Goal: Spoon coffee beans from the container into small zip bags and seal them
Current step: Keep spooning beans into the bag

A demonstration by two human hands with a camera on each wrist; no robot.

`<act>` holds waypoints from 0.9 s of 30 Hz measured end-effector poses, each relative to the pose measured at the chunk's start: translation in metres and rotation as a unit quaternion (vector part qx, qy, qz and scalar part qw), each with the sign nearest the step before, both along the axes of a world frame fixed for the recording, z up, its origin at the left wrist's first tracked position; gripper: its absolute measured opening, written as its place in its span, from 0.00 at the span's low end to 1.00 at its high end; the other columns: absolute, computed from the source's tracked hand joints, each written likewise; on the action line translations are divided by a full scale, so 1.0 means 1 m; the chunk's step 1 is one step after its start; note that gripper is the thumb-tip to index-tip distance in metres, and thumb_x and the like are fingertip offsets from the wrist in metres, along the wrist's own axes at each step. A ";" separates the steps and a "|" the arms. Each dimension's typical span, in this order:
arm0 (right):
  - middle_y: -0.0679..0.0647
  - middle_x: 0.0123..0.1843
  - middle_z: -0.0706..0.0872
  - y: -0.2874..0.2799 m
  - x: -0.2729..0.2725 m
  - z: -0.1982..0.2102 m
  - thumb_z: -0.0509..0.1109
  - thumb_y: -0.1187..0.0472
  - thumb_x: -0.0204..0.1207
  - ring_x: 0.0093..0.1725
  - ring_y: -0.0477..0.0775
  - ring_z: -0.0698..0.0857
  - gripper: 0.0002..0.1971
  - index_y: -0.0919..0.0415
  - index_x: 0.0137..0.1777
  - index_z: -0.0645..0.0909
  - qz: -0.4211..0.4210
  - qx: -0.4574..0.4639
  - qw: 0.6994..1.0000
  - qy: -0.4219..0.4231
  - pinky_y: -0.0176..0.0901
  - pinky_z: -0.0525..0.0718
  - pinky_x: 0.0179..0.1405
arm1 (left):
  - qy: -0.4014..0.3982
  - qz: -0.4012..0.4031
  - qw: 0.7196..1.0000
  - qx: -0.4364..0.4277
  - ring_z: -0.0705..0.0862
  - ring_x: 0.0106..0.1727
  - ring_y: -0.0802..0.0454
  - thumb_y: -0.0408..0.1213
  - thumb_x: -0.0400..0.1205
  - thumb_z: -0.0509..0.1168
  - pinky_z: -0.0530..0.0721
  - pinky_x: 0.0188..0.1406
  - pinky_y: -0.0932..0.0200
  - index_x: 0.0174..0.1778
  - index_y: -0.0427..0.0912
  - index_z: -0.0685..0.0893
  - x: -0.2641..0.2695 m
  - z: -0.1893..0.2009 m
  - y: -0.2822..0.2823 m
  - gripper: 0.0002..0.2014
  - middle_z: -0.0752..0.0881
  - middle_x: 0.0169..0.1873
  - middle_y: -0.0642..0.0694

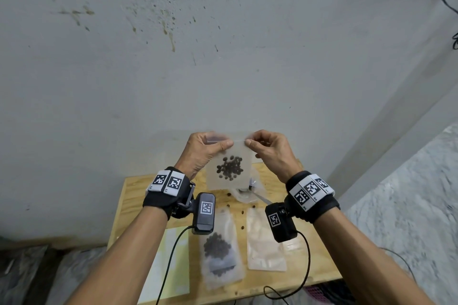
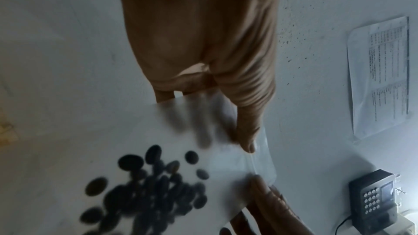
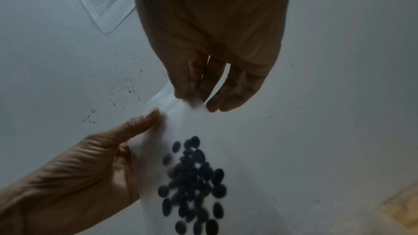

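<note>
A small frosted zip bag [image 1: 238,153] is held upright in the air above the wooden table [image 1: 128,195], with dark coffee beans [image 1: 230,167] clustered in its lower half. My left hand [image 1: 205,150] pinches the bag's top strip at the left, thumb in front. My right hand [image 1: 269,150] pinches the same strip at the right. In the left wrist view the left thumb [image 2: 247,131] presses the zip strip [image 2: 260,160] above the beans [image 2: 149,190]. In the right wrist view the right hand's fingers [image 3: 192,85] pinch the bag's top edge over the beans [image 3: 192,181].
On the table lie a filled bean bag [image 1: 219,250], an empty zip bag [image 1: 264,242], a pale green sheet [image 1: 171,260] and loose beans [image 1: 243,212]. More clear plastic [image 1: 245,193] lies behind the held bag. A grey wall rises just beyond the table.
</note>
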State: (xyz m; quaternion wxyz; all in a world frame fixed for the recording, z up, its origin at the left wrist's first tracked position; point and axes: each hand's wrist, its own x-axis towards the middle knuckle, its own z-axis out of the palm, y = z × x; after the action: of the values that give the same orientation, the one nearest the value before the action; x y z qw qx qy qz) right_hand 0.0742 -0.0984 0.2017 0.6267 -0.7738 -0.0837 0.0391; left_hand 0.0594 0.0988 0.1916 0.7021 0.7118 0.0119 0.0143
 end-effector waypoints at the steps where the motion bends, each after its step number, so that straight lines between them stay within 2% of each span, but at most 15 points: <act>1: 0.51 0.38 0.87 0.000 -0.001 -0.001 0.74 0.61 0.77 0.36 0.41 0.82 0.04 0.60 0.42 0.87 0.002 0.005 1.000 0.000 0.36 0.81 0.40 | 0.005 0.002 1.000 0.000 0.90 0.42 0.46 0.35 0.73 0.78 0.89 0.44 0.55 0.48 0.36 0.91 0.000 0.000 0.000 0.10 0.93 0.43 0.42; 4: 0.51 0.38 0.88 -0.002 -0.002 -0.003 0.74 0.62 0.77 0.35 0.37 0.83 0.05 0.64 0.44 0.87 0.009 0.018 1.000 0.000 0.30 0.79 0.38 | 0.011 -0.002 1.000 0.007 0.91 0.42 0.46 0.35 0.73 0.78 0.88 0.43 0.56 0.48 0.34 0.91 -0.001 0.000 0.001 0.11 0.93 0.42 0.40; 8: 0.49 0.37 0.88 -0.003 -0.002 -0.007 0.75 0.61 0.76 0.35 0.38 0.83 0.05 0.63 0.43 0.87 0.011 0.014 1.000 0.004 0.33 0.77 0.41 | 0.001 -0.008 1.000 0.022 0.91 0.44 0.47 0.36 0.73 0.79 0.88 0.49 0.56 0.48 0.35 0.92 -0.002 -0.001 0.001 0.11 0.93 0.41 0.41; 13: 0.55 0.39 0.89 -0.001 -0.006 -0.005 0.74 0.63 0.77 0.37 0.43 0.86 0.06 0.66 0.44 0.86 0.040 0.044 0.998 0.027 0.31 0.81 0.38 | 0.006 -0.009 1.000 0.011 0.91 0.46 0.46 0.34 0.73 0.78 0.88 0.50 0.53 0.47 0.35 0.92 -0.004 -0.001 0.000 0.09 0.93 0.43 0.40; 15: 0.61 0.41 0.90 0.000 -0.007 -0.007 0.75 0.62 0.76 0.40 0.49 0.88 0.08 0.70 0.46 0.86 0.051 0.053 0.997 0.031 0.37 0.84 0.42 | -0.001 -0.018 1.000 0.022 0.91 0.46 0.47 0.34 0.73 0.78 0.88 0.49 0.55 0.47 0.35 0.92 -0.005 -0.001 -0.003 0.09 0.93 0.43 0.41; 18: 0.66 0.43 0.89 0.000 -0.006 -0.009 0.76 0.62 0.75 0.43 0.56 0.89 0.08 0.69 0.44 0.86 0.038 0.054 0.997 0.025 0.46 0.86 0.49 | -0.010 -0.021 1.000 0.021 0.90 0.43 0.47 0.34 0.74 0.77 0.89 0.49 0.55 0.46 0.35 0.92 -0.008 0.000 -0.005 0.07 0.93 0.42 0.39; 21: 0.62 0.39 0.88 -0.002 -0.006 -0.009 0.76 0.64 0.74 0.40 0.54 0.87 0.06 0.68 0.42 0.86 0.020 0.070 0.997 0.024 0.44 0.85 0.47 | -0.006 -0.009 1.000 0.012 0.89 0.42 0.46 0.34 0.76 0.76 0.87 0.48 0.53 0.46 0.34 0.91 -0.008 -0.004 0.000 0.07 0.92 0.41 0.36; 24: 0.57 0.36 0.87 -0.002 -0.008 -0.009 0.75 0.66 0.75 0.38 0.52 0.87 0.05 0.69 0.42 0.85 0.024 0.081 0.996 0.041 0.42 0.84 0.41 | -0.001 0.001 1.000 0.017 0.89 0.42 0.48 0.34 0.76 0.76 0.86 0.47 0.54 0.46 0.32 0.90 -0.007 -0.007 0.004 0.09 0.91 0.40 0.37; 27: 0.58 0.38 0.88 0.000 -0.010 -0.010 0.77 0.64 0.73 0.39 0.55 0.88 0.08 0.70 0.44 0.86 0.041 0.085 0.994 0.058 0.43 0.85 0.41 | 0.002 -0.007 1.000 0.027 0.88 0.41 0.51 0.33 0.76 0.76 0.86 0.45 0.56 0.44 0.35 0.91 -0.009 -0.006 0.004 0.05 0.91 0.38 0.40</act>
State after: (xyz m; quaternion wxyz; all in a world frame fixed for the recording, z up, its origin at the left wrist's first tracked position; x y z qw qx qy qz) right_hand 0.0645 -0.0984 0.1920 0.6919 -0.7100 -0.0818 0.1024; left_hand 0.0509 0.1030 0.1852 0.6827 0.7306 0.0078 0.0083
